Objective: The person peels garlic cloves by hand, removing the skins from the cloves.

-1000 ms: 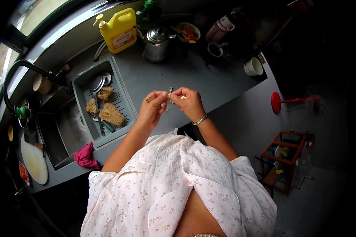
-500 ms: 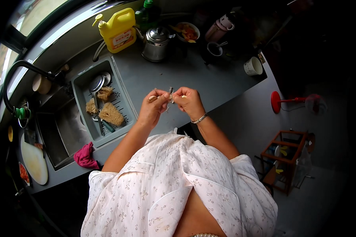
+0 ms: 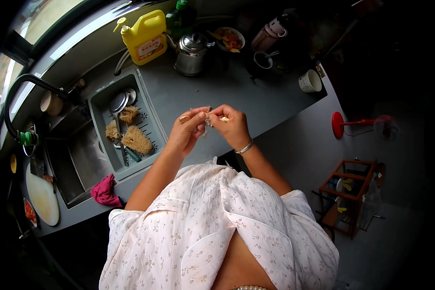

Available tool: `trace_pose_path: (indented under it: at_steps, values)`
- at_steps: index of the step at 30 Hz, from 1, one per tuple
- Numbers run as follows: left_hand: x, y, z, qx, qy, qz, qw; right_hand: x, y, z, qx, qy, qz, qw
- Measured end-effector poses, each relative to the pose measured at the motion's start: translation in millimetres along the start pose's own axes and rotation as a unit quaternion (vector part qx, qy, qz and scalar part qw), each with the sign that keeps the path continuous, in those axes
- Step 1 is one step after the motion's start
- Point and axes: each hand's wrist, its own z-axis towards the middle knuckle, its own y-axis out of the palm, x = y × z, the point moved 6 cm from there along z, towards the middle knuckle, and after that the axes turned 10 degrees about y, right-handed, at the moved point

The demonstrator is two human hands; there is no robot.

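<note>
Both hands meet in front of my body, above the counter's front edge. Fingers and thumb of my left hand [image 3: 187, 129] pinch a small pale piece with papery shreds, which looks like a garlic clove [image 3: 207, 116]; thin skin hangs below it. Another pale, clove-like bit shows by the left thumb. My right hand [image 3: 232, 126], a metal bangle at its wrist, is closed and pinches the same piece from the other side. A whitish peeled clove [image 3: 224, 119] rests against its curled fingers. The fingertips hide most of the piece.
Left lie a grey drainer tray [image 3: 155, 153] with loofah pieces [image 3: 137, 139], a sink [image 3: 82, 159], a pink cloth [image 3: 105, 190] and a cutting board [image 3: 42, 193]. Behind stand a yellow jug [image 3: 147, 41], a metal kettle [image 3: 191, 55], a bowl [image 3: 239, 36] and a paper cup [image 3: 310, 81].
My right hand has shifted slightly, its fingers pressing closer to the left fingertips. The dark-tipped bit that stood up between the hands is now mostly covered.
</note>
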Motion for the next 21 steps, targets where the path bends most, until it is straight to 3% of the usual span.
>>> trace_pose_path:
  at_steps: [1, 3, 6, 13, 16, 18, 21]
  values:
    - [0.8, 0.5, -0.4, -0.002, -0.001, 0.006, 1.0, -1.4, -2.7, 0.4, 0.0, 0.0, 0.0, 1.0]
    - [3.0, 1.5, -1.5, -0.004, -0.001, 0.012, 1.0, 11.8, -1.6, 1.7, -0.074, 0.171, 0.149, 0.971]
    - [5.2, 7.3, -2.6, -0.029, 0.0, 0.011, 1.0, 10.6, -1.6, 3.7, -0.078, 0.212, 0.222, 0.948]
    - [8.1, 10.7, -4.1, -0.047, 0.015, 0.019, 0.999, 13.9, -9.9, 10.0, -0.043, 0.218, 0.231, 0.947]
    - [7.4, 5.8, -2.8, -0.023, 0.011, 0.028, 0.999, 18.0, -17.5, 15.2, -0.001, 0.207, 0.198, 0.958]
    - [5.2, -0.9, -0.9, -0.006, 0.005, 0.036, 0.999, 22.4, -21.1, 17.8, 0.012, 0.209, 0.063, 0.976]
    - [1.6, -6.1, 1.4, -0.003, 0.003, 0.014, 1.0, 27.9, -22.7, 19.7, 0.031, 0.176, -0.028, 0.983]
